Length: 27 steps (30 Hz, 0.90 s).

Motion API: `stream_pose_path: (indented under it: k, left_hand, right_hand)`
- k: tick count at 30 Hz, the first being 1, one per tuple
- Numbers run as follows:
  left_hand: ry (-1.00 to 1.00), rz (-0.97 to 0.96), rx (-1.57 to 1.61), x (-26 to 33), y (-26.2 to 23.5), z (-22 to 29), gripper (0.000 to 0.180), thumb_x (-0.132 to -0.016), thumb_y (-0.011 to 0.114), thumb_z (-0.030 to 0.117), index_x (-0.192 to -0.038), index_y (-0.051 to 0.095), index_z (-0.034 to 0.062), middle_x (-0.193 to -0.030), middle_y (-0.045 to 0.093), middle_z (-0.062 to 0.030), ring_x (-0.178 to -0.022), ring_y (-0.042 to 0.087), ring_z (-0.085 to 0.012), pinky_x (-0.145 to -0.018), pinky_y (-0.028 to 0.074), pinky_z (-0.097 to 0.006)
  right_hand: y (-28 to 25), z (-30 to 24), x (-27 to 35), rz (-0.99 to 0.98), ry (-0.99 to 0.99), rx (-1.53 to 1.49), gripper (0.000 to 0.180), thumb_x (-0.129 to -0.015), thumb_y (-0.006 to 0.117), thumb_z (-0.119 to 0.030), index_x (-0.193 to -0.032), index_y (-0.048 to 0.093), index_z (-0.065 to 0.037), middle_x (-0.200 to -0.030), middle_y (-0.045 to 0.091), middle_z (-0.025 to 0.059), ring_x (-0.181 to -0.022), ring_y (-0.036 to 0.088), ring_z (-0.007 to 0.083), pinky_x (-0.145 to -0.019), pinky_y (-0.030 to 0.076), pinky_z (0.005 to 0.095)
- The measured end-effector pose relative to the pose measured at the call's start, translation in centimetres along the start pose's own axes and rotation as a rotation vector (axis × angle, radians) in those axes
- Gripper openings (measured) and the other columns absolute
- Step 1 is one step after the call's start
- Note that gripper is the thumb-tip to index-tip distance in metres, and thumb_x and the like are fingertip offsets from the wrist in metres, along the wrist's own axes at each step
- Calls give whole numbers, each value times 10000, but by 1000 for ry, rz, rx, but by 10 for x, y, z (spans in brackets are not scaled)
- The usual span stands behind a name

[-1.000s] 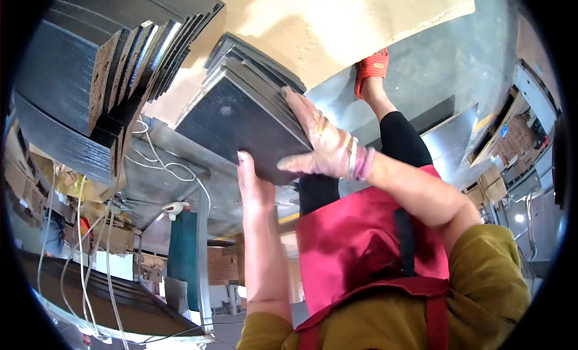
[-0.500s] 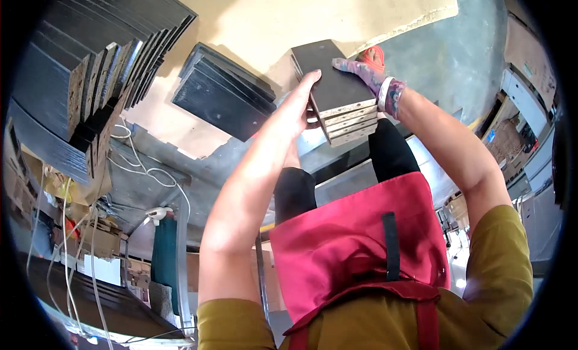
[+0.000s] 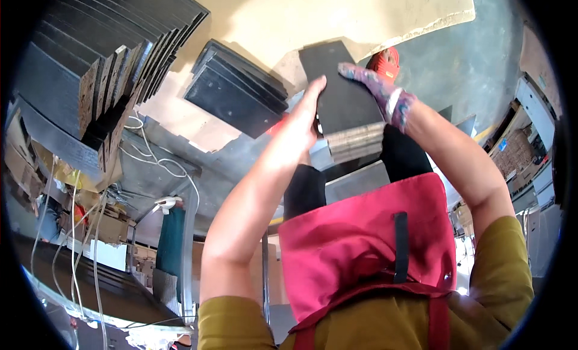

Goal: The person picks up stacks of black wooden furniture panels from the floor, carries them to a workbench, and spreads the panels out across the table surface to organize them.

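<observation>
The boards (image 3: 347, 106) could skew or slide apart, I judge, if your grip presses unevenly on the stacked layers. They lie by the near edge of the cardboard (image 3: 361, 14), between your left hand (image 3: 307, 113), which grasps one long side, and your gloved right hand (image 3: 374, 87), which grasps the other.
</observation>
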<state>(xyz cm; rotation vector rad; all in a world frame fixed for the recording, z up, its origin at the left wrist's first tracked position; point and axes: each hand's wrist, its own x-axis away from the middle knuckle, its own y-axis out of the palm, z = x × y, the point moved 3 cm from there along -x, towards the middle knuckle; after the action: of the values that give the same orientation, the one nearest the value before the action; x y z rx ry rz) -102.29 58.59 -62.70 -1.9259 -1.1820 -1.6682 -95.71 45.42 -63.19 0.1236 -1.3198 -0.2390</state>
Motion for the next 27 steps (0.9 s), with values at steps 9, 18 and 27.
stream_pose_path:
  k: [9,18,27]
  left_hand:
    - [571,-137,-497,18,1,10,1171,-712,771,256,-1427,-112,-26,-1379,319,-258,-1297,335,-291,-1067,280,-349]
    - [1425,-40,-1606,14,3,68,995,-640,768,160,-1425,173,19,-1391,346,-242,-1273,374,-401,-1053,338,-427]
    - [1453,-9,-1598,18,14,73,998,-657,754,205,-1411,138,-17,-1403,334,-219,-1277,361,-403,-1036,357,-421]
  right_hand:
    - [-19,1,34,-123,-477,297,854,-772,745,-273,-1391,245,38,-1197,577,99,-1100,547,156,-926,448,293]
    - [-11,-39,32,112,-1397,1288,980,-598,807,-138,-1382,232,-15,-1293,465,203,-1186,479,348,-993,400,379]
    - [-9,-51,28,110,-1450,1281,908,-642,767,-145,-1385,256,-38,-1311,457,162,-1196,484,297,-994,396,341]
